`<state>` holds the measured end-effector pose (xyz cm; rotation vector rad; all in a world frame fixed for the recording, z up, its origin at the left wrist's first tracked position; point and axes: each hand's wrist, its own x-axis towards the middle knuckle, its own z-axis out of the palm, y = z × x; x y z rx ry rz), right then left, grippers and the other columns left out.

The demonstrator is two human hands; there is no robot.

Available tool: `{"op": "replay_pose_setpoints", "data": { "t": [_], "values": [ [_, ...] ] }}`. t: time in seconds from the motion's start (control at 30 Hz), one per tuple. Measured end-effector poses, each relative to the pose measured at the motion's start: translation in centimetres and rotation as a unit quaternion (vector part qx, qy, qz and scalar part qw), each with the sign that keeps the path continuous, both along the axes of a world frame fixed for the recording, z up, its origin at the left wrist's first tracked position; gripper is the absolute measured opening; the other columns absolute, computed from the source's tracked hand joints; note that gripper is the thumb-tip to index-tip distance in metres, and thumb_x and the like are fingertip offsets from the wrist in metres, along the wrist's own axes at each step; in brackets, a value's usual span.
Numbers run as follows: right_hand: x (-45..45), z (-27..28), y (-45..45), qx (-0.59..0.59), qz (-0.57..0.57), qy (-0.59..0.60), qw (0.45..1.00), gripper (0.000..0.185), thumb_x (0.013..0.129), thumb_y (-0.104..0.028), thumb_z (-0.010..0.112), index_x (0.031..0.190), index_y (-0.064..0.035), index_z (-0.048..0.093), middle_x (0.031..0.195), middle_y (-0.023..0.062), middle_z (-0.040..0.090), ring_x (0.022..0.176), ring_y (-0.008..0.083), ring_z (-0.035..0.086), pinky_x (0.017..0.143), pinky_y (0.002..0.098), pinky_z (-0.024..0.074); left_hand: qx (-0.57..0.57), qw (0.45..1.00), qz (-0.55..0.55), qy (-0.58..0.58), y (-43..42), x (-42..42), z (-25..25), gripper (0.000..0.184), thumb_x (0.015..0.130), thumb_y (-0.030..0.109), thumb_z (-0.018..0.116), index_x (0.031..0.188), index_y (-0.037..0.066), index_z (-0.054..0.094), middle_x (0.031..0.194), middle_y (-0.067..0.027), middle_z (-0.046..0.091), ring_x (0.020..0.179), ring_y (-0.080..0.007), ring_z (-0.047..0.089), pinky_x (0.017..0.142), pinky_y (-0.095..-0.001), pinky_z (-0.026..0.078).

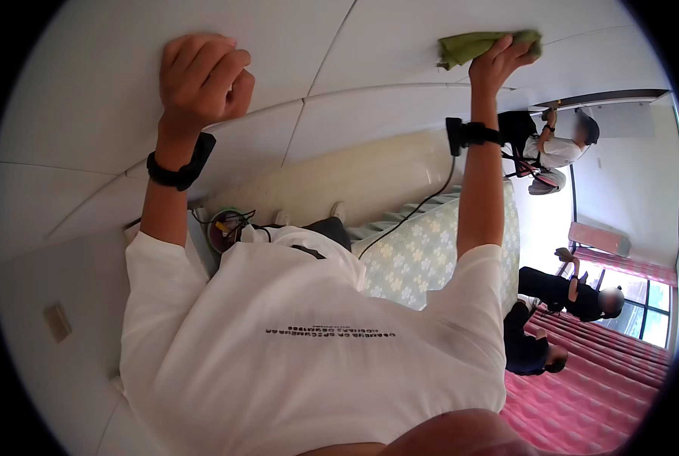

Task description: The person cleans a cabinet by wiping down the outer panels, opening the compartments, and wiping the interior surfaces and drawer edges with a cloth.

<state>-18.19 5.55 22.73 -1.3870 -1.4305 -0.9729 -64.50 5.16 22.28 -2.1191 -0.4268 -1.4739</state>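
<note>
My left hand is curled into a fist against the white panelled surface at the upper left, its back towards the camera. Nothing shows between its fingers. At the upper right, my right hand holds a crumpled green cloth against the same surface. Part of the cloth sticks out to the left of the fingers, and another part bunches beyond them. Black bands circle both wrists, and a cable hangs from the one on the right.
A flower-patterned mattress lies below my right arm. Near my left forearm stands a round container with small items. Three people are at the right: one in a white shirt, two in dark clothes, near pink curtains.
</note>
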Motion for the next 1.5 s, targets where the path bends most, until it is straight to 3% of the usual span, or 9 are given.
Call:
{"op": "replay_pose_setpoints", "data": {
  "t": [0.27,0.53,0.7,0.73,0.87,0.97,1.1,1.23,1.5],
  "values": [
    [-3.8,-14.7,-2.4,-0.263,-0.040,0.454,0.850,0.051,0.102,-0.026,0.038,0.130,0.0157,0.031,0.130,0.0456,0.032,0.113,0.0578,0.039,0.104,0.0535,0.0328,-0.013,1.000,0.005,0.002,-0.7,-0.2,0.8,0.015,0.064,0.000,0.059,0.074,0.010,0.063,0.074,-0.0021,0.063,0.077,-0.0190,0.064,0.075,-0.0302,0.041],
    [-8.3,-8.5,-3.2,-0.202,0.008,0.359,0.911,0.068,0.080,-0.017,0.062,0.131,0.0165,0.032,0.129,0.0431,0.035,0.119,0.0546,0.040,0.103,0.0536,0.0345,0.003,1.000,0.015,0.007,-0.6,-0.8,0.5,0.014,0.064,0.001,0.059,0.072,0.010,0.063,0.075,-0.0021,0.064,0.076,-0.0188,0.064,0.075,-0.0294,0.042],
    [-14.8,0.4,-5.1,-0.099,0.060,0.035,0.993,0.058,0.079,-0.009,0.065,0.133,0.0008,0.047,0.125,0.0297,0.047,0.111,0.0459,0.049,0.097,0.0483,0.0438,0.000,0.999,0.039,0.004,-0.3,-0.2,0.5,0.014,0.065,0.001,0.057,0.072,0.011,0.063,0.070,-0.0008,0.064,0.073,-0.0185,0.065,0.075,-0.0284,0.043],
    [-18.6,2.7,-6.4,-0.082,0.085,0.032,0.992,0.053,0.087,-0.006,0.057,0.138,0.0047,0.046,0.151,0.0302,0.027,0.134,0.0529,0.035,0.108,0.0549,0.0372,0.010,0.999,0.041,0.001,-0.3,-0.1,0.7,0.014,0.066,0.000,0.056,0.072,0.011,0.063,0.071,-0.0007,0.064,0.073,-0.0181,0.065,0.075,-0.0286,0.044],
    [-21.5,-0.1,-6.8,-0.082,0.275,-0.062,0.956,0.044,0.073,-0.002,0.068,0.116,-0.0120,0.064,0.123,0.0068,0.056,0.089,0.0302,0.059,0.071,0.0397,0.0548,0.011,1.000,0.025,-0.009,0.1,-0.3,0.4,0.012,0.066,0.002,0.057,0.070,0.012,0.062,0.071,0.0000,0.063,0.071,-0.0169,0.061,0.074,-0.0296,0.041],
    [-20.7,-5.2,-7.0,-0.214,0.283,-0.168,0.920,0.044,0.075,0.001,0.064,0.116,-0.0149,0.064,0.123,0.0061,0.055,0.096,0.0287,0.059,0.077,0.0398,0.0546,-0.003,1.000,0.008,-0.026,-0.1,0.0,0.4,0.012,0.068,0.001,0.057,0.071,0.012,0.063,0.072,-0.0003,0.063,0.073,-0.0185,0.063,0.076,-0.0293,0.043],
    [-17.4,-12.3,-8.0,-0.310,0.263,-0.186,0.894,0.042,0.078,0.002,0.060,0.116,-0.0155,0.063,0.125,0.0067,0.055,0.106,0.0294,0.058,0.084,0.0401,0.0541,-0.036,0.999,0.002,-0.038,-2.0,0.4,-1.3,0.013,0.073,-0.004,0.057,0.075,0.007,0.063,0.079,-0.0050,0.066,0.082,-0.0234,0.066,0.078,-0.0333,0.048],
    [-15.5,-16.4,-8.7,-0.348,0.201,-0.071,0.913,0.035,0.082,-0.003,0.059,0.116,-0.0139,0.059,0.120,0.0085,0.054,0.107,0.0284,0.058,0.087,0.0371,0.0528,-0.352,0.930,-0.097,-0.027,-4.6,1.7,-8.7,0.012,0.079,-0.003,0.060,0.088,0.002,0.064,0.098,-0.0110,0.068,0.098,-0.0309,0.066,0.091,-0.0419,0.048],
    [-19.6,-16.1,-8.4,-0.221,0.259,0.072,0.937,0.027,0.074,0.000,0.066,0.099,-0.0077,0.058,0.110,0.0142,0.056,0.098,0.0375,0.056,0.081,0.0458,0.0492,-0.383,0.913,-0.022,0.135,-6.8,4.5,-13.3,0.030,0.081,-0.004,0.058,0.110,0.004,0.064,0.131,-0.0080,0.057,0.129,-0.0284,0.048,0.104,-0.0448,0.040]
  ]
}}
